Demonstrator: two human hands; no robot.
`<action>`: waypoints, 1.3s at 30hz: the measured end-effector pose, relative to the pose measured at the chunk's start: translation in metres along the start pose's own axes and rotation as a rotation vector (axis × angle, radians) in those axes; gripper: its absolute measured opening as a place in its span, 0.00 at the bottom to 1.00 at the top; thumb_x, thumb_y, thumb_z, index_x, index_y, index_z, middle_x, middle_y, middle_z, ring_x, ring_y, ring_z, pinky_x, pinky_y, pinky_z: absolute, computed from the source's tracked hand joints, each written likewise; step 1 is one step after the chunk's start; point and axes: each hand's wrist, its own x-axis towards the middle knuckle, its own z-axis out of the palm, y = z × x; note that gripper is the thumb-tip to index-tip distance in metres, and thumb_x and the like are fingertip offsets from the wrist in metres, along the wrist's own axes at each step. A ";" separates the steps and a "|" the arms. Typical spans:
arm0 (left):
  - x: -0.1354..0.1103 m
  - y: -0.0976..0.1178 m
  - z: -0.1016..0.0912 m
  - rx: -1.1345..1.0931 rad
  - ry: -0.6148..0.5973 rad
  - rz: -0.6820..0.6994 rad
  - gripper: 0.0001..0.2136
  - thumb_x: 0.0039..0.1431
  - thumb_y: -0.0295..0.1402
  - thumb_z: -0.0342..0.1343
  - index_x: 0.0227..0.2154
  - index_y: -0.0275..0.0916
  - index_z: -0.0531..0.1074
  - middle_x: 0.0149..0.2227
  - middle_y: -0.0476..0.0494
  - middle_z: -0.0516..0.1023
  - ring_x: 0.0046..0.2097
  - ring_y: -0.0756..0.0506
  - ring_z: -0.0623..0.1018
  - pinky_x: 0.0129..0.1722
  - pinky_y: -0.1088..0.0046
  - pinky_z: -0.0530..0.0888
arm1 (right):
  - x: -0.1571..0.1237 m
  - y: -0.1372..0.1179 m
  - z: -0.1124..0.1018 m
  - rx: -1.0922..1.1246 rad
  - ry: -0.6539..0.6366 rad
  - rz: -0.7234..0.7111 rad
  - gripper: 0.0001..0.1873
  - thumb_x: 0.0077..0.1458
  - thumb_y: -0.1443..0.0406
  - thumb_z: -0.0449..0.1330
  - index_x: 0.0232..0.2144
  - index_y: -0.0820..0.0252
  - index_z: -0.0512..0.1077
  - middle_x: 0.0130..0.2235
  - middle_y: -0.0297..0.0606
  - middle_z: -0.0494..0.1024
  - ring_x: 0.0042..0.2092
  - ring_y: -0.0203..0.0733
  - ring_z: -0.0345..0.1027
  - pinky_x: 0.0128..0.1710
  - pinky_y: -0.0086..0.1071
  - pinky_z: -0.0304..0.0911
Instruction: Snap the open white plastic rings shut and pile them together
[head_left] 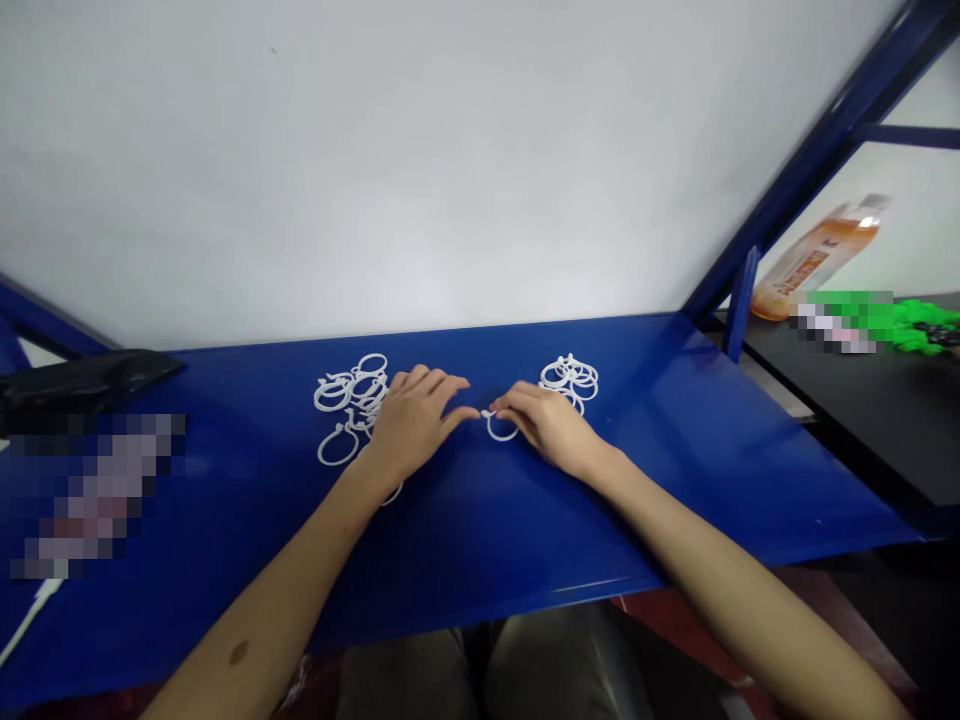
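My left hand (416, 415) is open over the blue table, its thumb and fingers stretched toward the right. It partly covers a loose pile of white plastic rings (337, 447), each with a small knob or eyelet. Between the fingertips of my right hand (544, 420) is one white ring (502, 436), with its small knob pointing toward my left thumb. Just behind my right hand lies a second group of white rings (582, 378), overlapping one another. Parts of both piles are hidden by my hands.
The blue table (480, 540) meets a pale wall (450, 180) at the back. Blue frame posts (742, 300) stand at the right. Beyond them, a bottle of orange drink (821, 262) and a bright green item (919, 328) rest on a dark surface. A black bag (90, 385) and white cable (34, 610) lie left.
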 end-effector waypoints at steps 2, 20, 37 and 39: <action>0.000 -0.009 -0.002 0.124 -0.027 -0.116 0.13 0.65 0.40 0.52 0.45 0.40 0.75 0.41 0.37 0.77 0.46 0.35 0.72 0.46 0.56 0.66 | 0.000 0.010 -0.010 -0.153 0.063 0.080 0.12 0.67 0.67 0.51 0.43 0.60 0.76 0.44 0.44 0.75 0.39 0.42 0.73 0.41 0.36 0.68; -0.005 -0.022 0.001 0.137 -0.136 -0.182 0.12 0.61 0.30 0.50 0.44 0.41 0.75 0.37 0.39 0.82 0.46 0.33 0.71 0.46 0.49 0.61 | -0.007 0.045 -0.055 -0.424 0.227 0.427 0.11 0.60 0.65 0.57 0.44 0.58 0.74 0.39 0.41 0.77 0.39 0.46 0.70 0.40 0.40 0.65; -0.001 0.024 0.002 -0.329 -0.035 -0.088 0.19 0.59 0.26 0.61 0.52 0.45 0.68 0.36 0.52 0.80 0.44 0.42 0.72 0.48 0.62 0.60 | 0.000 -0.011 0.010 0.190 0.005 0.204 0.11 0.64 0.61 0.58 0.47 0.58 0.71 0.35 0.34 0.79 0.32 0.37 0.71 0.35 0.32 0.65; -0.002 0.025 0.005 -0.352 -0.038 -0.062 0.20 0.58 0.25 0.62 0.52 0.45 0.67 0.36 0.53 0.80 0.44 0.43 0.72 0.48 0.63 0.61 | 0.001 -0.012 0.013 0.261 0.010 0.220 0.08 0.63 0.62 0.58 0.44 0.58 0.71 0.33 0.33 0.78 0.31 0.36 0.70 0.33 0.30 0.64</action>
